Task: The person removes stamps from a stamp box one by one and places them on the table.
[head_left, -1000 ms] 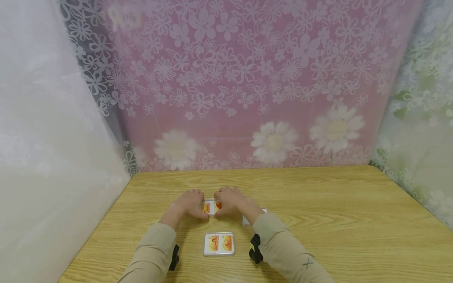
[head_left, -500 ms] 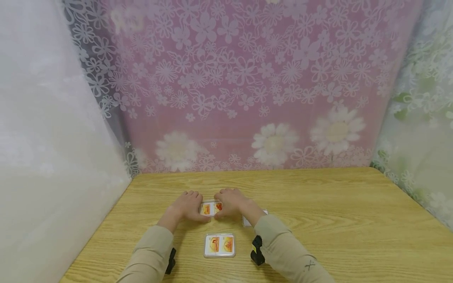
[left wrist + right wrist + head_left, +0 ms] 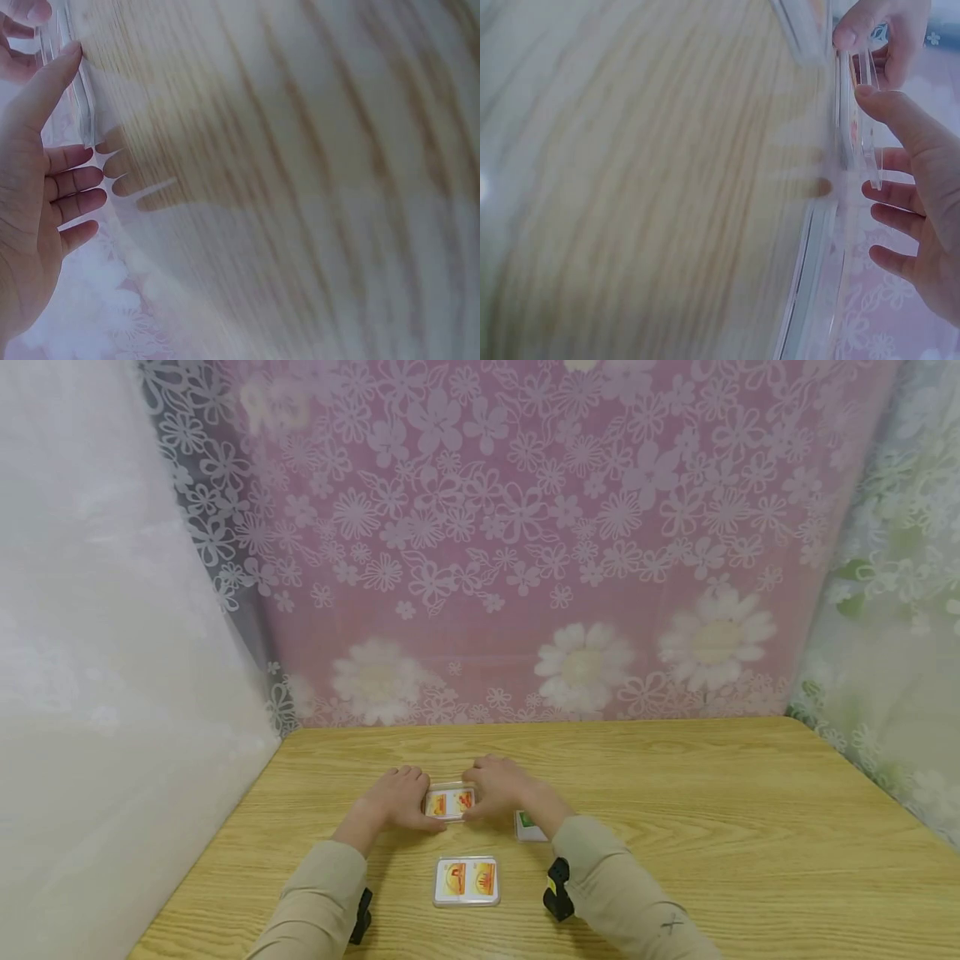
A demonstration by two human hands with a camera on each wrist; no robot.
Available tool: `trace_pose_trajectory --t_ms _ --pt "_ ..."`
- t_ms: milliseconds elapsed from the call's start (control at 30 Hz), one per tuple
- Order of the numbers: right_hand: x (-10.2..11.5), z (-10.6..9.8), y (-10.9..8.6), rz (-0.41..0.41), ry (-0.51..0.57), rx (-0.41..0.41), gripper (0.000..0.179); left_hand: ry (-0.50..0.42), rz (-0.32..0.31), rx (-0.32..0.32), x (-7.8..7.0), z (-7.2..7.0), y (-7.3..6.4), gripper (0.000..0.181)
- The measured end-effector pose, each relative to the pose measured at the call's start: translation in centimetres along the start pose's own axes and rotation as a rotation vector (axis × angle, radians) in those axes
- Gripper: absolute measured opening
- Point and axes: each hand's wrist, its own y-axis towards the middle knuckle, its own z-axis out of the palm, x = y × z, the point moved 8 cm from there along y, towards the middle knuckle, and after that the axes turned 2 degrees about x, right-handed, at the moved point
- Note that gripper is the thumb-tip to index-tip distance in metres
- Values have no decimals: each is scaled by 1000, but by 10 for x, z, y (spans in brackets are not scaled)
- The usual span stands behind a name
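Left hand (image 3: 395, 799): got a grip on the left end of the far case (image 3: 451, 804), thumb along the near edge, other fingers round the far side.
Right hand (image 3: 501, 787): at the other end, holding a clear panel (image 3: 868, 131) between thumb and fingers.
Space between hands: they're apart, with the far case right in the middle.
Clear panel: see-through, standing a bit off the case at the right end and closer in toward the left.
Far case: two orange-yellow pictures on white. Can't tell if it's flat on the table (image 3: 697, 827) or slightly raised.
Near case (image 3: 467, 881): lying flat, closer to the person, similar pair of orange-yellow pictures.
Third case (image 3: 529, 828): just beside the right wrist and partly hidden by it, some green showing.
Sleeves (image 3: 330, 877): beige, dark X mark on the right one, black device at each wrist.
Table: yellowish wood grain.
Backdrop (image 3: 517, 527): pink, white flowers all over it.
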Motion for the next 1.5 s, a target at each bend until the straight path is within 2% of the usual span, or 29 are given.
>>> trace_pose_trajectory --t_ms 200,400,733,1033,1267,1500 --pt "-11 -1 -6 -17 33 -25 62 -19 -7 2 0 0 -1 50" --pt "-22 -4 -15 -15 50 -45 65 -12 -1 -8 -1 -2 0 54" --pt "-49 -8 -27 92 117 -55 69 6 7 -10 -4 -3 -2 51" --pt "-74 -8 -38 180 113 -45 69 38 4 -9 -3 -1 -1 55" --pt "-89 -5 -44 194 100 -12 70 45 6 -7 -3 1 0 61" --pt "-94 -5 -48 209 116 9 68 36 13 -1 -4 0 -1 62"
